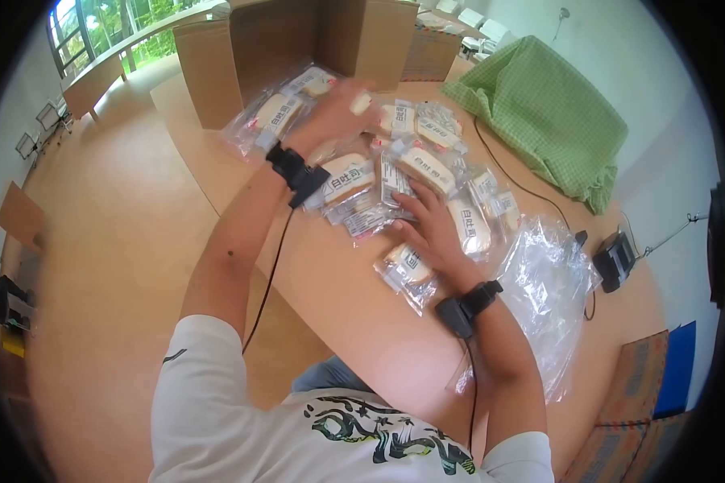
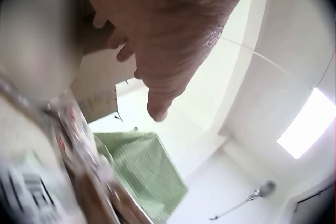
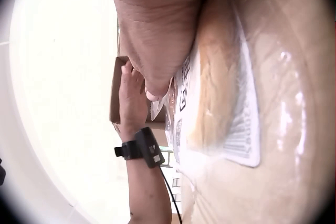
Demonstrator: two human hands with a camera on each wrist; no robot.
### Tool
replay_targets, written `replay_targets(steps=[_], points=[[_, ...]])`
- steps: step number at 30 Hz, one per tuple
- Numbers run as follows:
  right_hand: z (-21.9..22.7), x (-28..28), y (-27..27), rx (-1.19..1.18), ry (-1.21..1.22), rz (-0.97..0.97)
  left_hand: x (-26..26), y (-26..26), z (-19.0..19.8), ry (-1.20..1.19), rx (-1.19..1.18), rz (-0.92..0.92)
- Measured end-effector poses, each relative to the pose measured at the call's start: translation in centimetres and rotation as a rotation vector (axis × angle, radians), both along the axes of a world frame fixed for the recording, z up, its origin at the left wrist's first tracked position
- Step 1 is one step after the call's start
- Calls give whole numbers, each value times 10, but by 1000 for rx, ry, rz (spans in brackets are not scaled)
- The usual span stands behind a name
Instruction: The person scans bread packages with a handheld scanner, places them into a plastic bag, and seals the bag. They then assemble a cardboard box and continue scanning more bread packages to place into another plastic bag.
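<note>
Clear packets of sliced white bread lie heaped on the table. My left hand (image 1: 342, 117) is blurred above the far packets near the cardboard box; in the left wrist view the same hand (image 2: 157, 29) has its fingers extended, with nothing held. My right hand (image 1: 433, 229) lies low over the near side of the heap, fingers spread, fingertips at a bread packet (image 1: 425, 167) and the one beside it. A smaller bread packet (image 1: 408, 266) sits just below its thumb, and another packet (image 1: 469, 225) lies to its right. In the right wrist view, a bread packet (image 3: 218, 87) shows close beneath the palm.
An open cardboard box (image 1: 278, 48) stands at the far edge of the table. Green checked cloth (image 1: 540, 121) covers something at the back right. A crumpled clear plastic bag (image 1: 544, 290) lies right of my right forearm, with a black device (image 1: 614, 262) and cable beyond it.
</note>
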State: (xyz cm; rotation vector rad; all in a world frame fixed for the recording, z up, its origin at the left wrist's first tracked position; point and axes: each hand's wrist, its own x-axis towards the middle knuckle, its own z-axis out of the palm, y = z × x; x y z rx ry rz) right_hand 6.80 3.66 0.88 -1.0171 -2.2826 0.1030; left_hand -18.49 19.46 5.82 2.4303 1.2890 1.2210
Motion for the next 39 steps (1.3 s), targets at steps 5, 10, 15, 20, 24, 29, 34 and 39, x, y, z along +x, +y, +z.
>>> replay_targets(steps=[5, 10, 15, 20, 24, 29, 34, 39], points=[[1, 0, -1, -44, 22, -13, -98, 54, 12, 131, -242, 852], [2, 1, -1, -40, 52, 3, -142, 90, -18, 4, -305, 665], [2, 2, -1, -39, 56, 16, -108, 64, 8, 141, -379, 734], [2, 3, -1, -74, 48, 12, -119, 89, -8, 139, -86, 850], [-1, 3, 1, -20, 71, 13, -104, 80, 9, -2, 55, 788], [-2, 3, 1, -30, 84, 15, -87, 93, 26, -180, 40, 578], [-1, 3, 1, -40, 85, 12, -75, 85, 56, -79, -513, 193], [-2, 4, 2, -18, 81, 15, -61, 102, 64, -153, -116, 216]])
